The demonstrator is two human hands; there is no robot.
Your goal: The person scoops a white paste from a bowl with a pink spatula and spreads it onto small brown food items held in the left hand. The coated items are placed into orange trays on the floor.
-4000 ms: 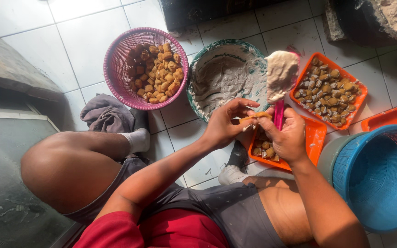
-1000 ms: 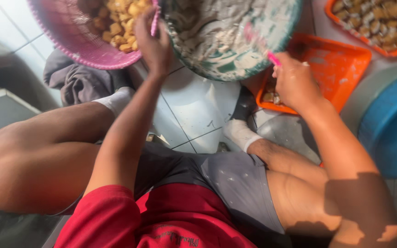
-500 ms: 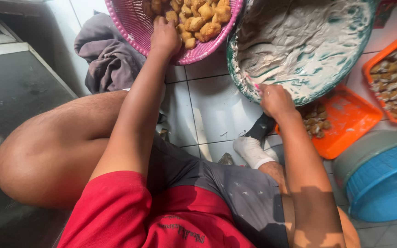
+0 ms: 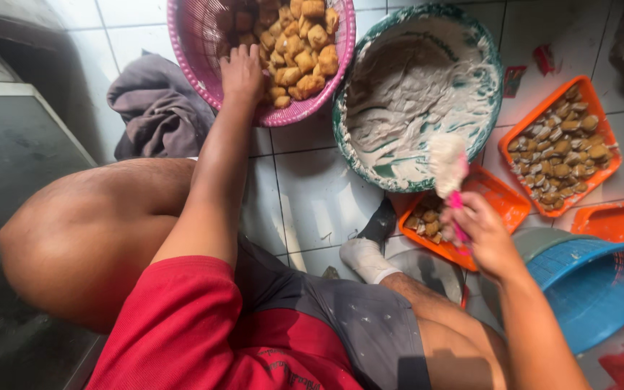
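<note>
My left hand (image 4: 242, 72) reaches into the pink plastic basket (image 4: 189, 50) and rests on the golden fried tofu pieces (image 4: 301, 50); whether it grips one is hidden. My right hand (image 4: 487, 238) holds a pink-handled spatula (image 4: 448, 170) loaded with white paste, lifted just off the rim of the big green-rimmed bowl of white paste (image 4: 413, 87). Under that hand sits an orange tray (image 4: 503, 202) with a few stuffed tofu pieces (image 4: 427, 224).
A second orange tray (image 4: 590, 184) full of stuffed tofu lies at the right, with an orange lid (image 4: 612, 220) below it. A blue basket (image 4: 594, 285) stands at the lower right. A grey cloth (image 4: 157, 108) lies on the white tiled floor (image 4: 312, 195).
My right hand has pulled back from the paste bowl toward the orange tray, lifting the spatula with a lump of paste. My left hand stays in the pink basket.
</note>
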